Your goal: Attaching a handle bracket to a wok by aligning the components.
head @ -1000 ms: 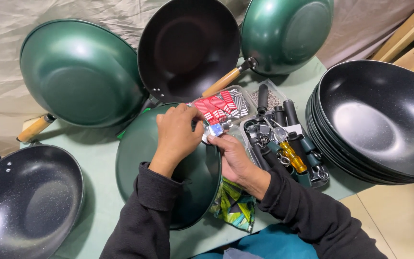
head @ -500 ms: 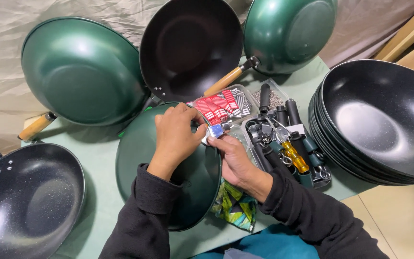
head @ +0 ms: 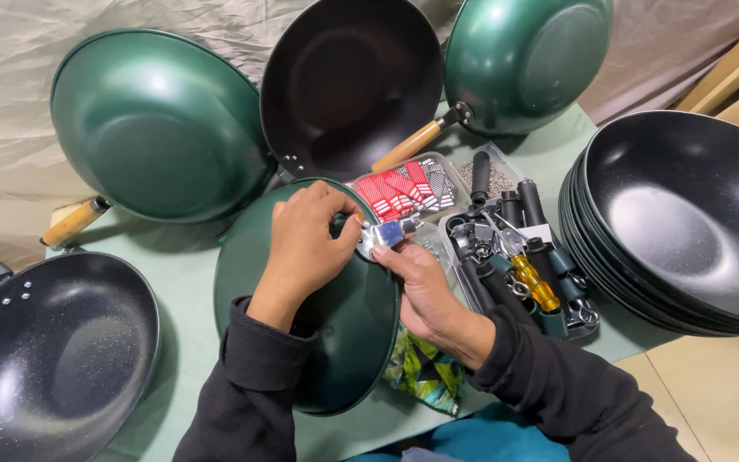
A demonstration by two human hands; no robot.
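Fingertips of my left hand (head: 305,244) and right hand (head: 421,287) pinch a small metal bracket (head: 384,233) against the rim of an upturned green pan (head: 335,325), steadying it near the table's (head: 186,265) middle, beside a tray of handles (head: 523,257).

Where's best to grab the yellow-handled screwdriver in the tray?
Grip the yellow handle across its width, coming from above. It lies flat on top of the black handles in the tray, its upper side exposed; the metal tip end is tangled among the hardware.
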